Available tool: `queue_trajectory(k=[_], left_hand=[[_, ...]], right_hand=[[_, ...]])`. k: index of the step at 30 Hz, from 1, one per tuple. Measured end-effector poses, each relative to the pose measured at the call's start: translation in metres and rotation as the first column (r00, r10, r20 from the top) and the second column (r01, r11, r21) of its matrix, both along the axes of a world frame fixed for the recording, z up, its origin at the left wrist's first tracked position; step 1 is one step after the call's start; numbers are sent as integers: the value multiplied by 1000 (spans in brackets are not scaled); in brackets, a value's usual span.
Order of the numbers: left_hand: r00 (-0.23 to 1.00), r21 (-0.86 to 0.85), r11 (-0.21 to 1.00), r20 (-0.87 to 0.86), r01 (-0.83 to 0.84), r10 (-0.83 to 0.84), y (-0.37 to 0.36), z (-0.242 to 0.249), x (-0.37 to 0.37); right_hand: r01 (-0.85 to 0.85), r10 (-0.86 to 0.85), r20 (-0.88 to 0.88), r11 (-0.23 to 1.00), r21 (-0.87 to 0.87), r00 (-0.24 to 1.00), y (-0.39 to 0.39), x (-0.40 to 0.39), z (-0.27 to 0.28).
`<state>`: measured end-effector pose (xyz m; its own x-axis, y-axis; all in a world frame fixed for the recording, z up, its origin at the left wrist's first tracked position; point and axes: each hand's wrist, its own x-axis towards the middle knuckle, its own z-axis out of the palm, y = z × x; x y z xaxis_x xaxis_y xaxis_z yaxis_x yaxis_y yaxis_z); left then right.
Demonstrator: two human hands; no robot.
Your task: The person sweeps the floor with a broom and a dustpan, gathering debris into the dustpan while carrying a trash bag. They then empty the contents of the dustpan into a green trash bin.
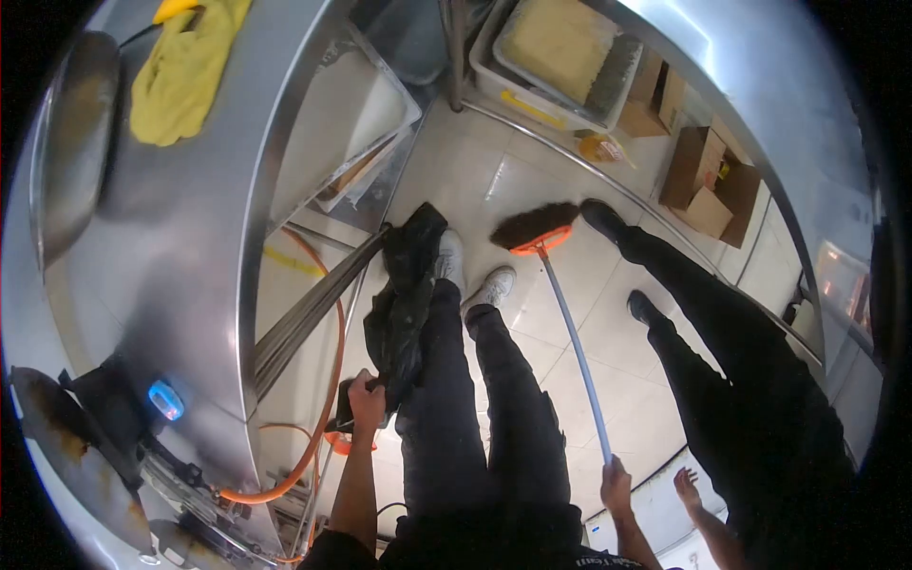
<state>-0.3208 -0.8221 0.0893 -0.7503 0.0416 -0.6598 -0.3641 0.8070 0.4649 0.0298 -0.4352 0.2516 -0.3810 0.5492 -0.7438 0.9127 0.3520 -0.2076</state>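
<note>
The person's two hands (pixel 367 404) (pixel 616 486) hold one broom (pixel 573 342), seemingly one bag (pixel 392 328).

There is one broom (pixel 534 228) and one black bag (pixel 404 313). Four shoes show: two white shoes (pixel 492 287) and two black shoes (pixel 646 307). Count also one yellow cloth (pixel 182 90), one blue-cased device (pixel 165 400) and at least two cardboard boxes (pixel 692 171).
</note>
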Motion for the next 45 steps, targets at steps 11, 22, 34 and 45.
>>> queue_trajectory(k=[11, 22, 34, 45], left_hand=[[850, -178, 909, 455, 378, -265, -143, 30, 136], [928, -43, 983, 339, 177, -153, -253, 19, 192], [925, -45, 983, 346, 180, -154, -301, 54, 228], [965, -23, 996, 250, 90, -81, -321, 14, 274]], right_hand=[[-386, 381, 102, 922, 35, 919, -29, -160, -56], [-289, 287, 36, 952, 100, 957, -131, -188, -170], [-239, 207, 178, 954, 180, 962, -168, 171, -41], [-71, 70, 10, 980, 187, 997, -231, 156, 99]])
